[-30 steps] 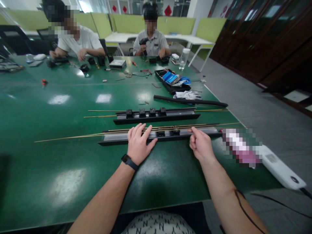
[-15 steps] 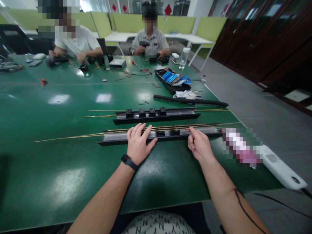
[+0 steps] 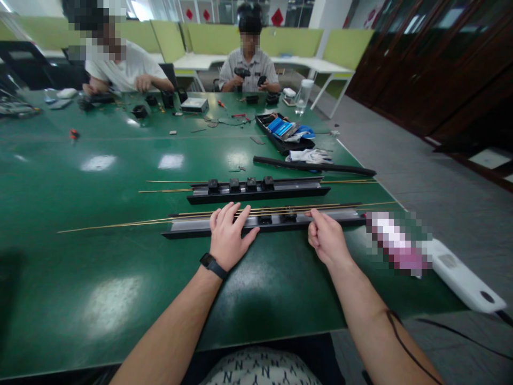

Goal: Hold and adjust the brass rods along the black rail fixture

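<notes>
In the head view, my left hand (image 3: 229, 235) lies with fingers spread over the near black channel (image 3: 188, 226), a long trough with a pale inside. Its fingertips rest on thin brass rods (image 3: 132, 224) that run lengthwise along the channel and stick out past both ends. My right hand (image 3: 327, 235) is curled, index finger and thumb closed around a brass rod near the channel's right part; the exact grip is partly hidden. Between my hands, small black blocks (image 3: 288, 215) sit in the channel under the rods.
Behind lies a second black channel (image 3: 256, 193) with several black blocks and brass rods. Further back are a black foam strip (image 3: 312, 164), gloves (image 3: 308, 155) and a black tray (image 3: 276, 138). A white power strip (image 3: 460, 278) lies at right. Two people sit across the table.
My hands stay in nearly the same place on the rods and channel. Across the table, one person's hand has risen, and the other person now holds up a small black part beside the drill.
</notes>
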Tool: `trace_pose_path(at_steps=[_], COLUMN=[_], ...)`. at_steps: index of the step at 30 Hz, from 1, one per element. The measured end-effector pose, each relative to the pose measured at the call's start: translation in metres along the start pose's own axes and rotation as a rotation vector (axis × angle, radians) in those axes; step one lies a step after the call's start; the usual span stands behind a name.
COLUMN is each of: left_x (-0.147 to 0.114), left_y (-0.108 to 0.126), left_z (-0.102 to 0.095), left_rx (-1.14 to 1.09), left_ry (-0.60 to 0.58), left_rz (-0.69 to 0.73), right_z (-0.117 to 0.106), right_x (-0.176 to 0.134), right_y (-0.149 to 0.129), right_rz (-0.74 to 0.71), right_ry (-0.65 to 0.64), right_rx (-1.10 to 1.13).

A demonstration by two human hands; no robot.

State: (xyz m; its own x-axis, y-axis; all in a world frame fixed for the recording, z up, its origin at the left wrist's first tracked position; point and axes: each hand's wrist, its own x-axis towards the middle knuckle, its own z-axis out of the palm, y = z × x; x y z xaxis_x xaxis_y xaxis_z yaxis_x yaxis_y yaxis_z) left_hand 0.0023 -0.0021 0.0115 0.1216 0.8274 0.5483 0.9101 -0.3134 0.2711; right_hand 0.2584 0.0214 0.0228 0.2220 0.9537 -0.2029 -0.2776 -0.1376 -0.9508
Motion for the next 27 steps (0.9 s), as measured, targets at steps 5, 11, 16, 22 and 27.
trace_pose_path(at_steps=[5,11,16,22,27], left_x=[0.0001,0.0001,-0.0004,-0.0001,0.0002], left_y=[0.0002,-0.0008,-0.0008,-0.0004,0.0], left_z=[0.0,0.001,0.0009,-0.0002,-0.0002], left_rx=[-0.003,-0.001,0.004,-0.001,0.008], left_ry=[-0.002,0.004,0.004,0.001,0.0], left_rz=[-0.005,-0.004,-0.001,0.0,0.0], right_z=[0.0016,-0.0017,0.0,-0.0025,-0.0012], right_x=[-0.001,0.0017,0.0001,0.0013,0.0009], right_y=[0.0,0.0015,0.0009,0.0003,0.0019], right_rz=[0.026,-0.003,0.017,-0.011,0.029], right_ry=[-0.043,-0.007,-0.052,0.022,-0.048], right_rx=[-0.014,0.009,-0.013,0.019,0.005])
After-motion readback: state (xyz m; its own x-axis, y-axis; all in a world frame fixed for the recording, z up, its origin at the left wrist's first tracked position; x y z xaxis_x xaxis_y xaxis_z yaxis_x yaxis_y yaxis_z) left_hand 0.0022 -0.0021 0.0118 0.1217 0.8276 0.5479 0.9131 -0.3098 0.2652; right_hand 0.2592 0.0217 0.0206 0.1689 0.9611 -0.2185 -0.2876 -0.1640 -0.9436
